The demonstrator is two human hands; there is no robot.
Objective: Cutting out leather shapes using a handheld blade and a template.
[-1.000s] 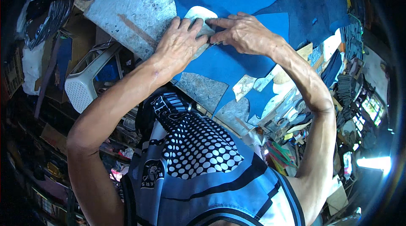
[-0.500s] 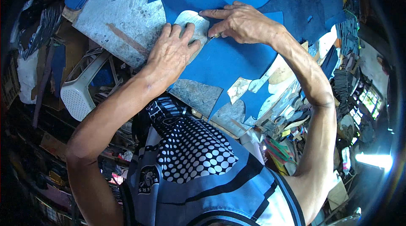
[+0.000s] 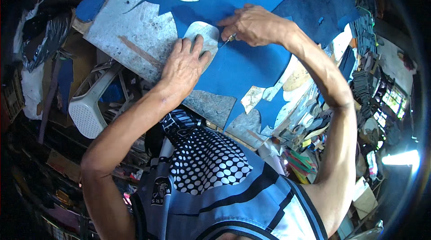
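Observation:
A large blue sheet of leather-like material (image 3: 251, 67) lies over a worn work board, its edge cut into jagged points. On it rests a pale, round-ended template (image 3: 203, 29). My left hand (image 3: 185, 63) presses down on this template with its fingers spread. Just to the right, my right hand (image 3: 257, 25) grips a small, thin-bladed knife (image 3: 230, 38), its index finger stretched toward the template. The blade tip meets the blue sheet beside the template's right edge. Most of the knife's handle is hidden inside my right hand.
Scuffed grey board (image 3: 134, 29) shows at left. A darker blue piece (image 3: 310, 11) lies at the far right. Pale offcuts (image 3: 298, 76) crowd the board's right side. A white plastic stool (image 3: 90, 112) stands below left, and a lit lamp (image 3: 401, 158) glows at right.
The knife has drawn slightly away from the template's edge and shows more clearly. My left hand stays on the template. The whole view has shifted a little.

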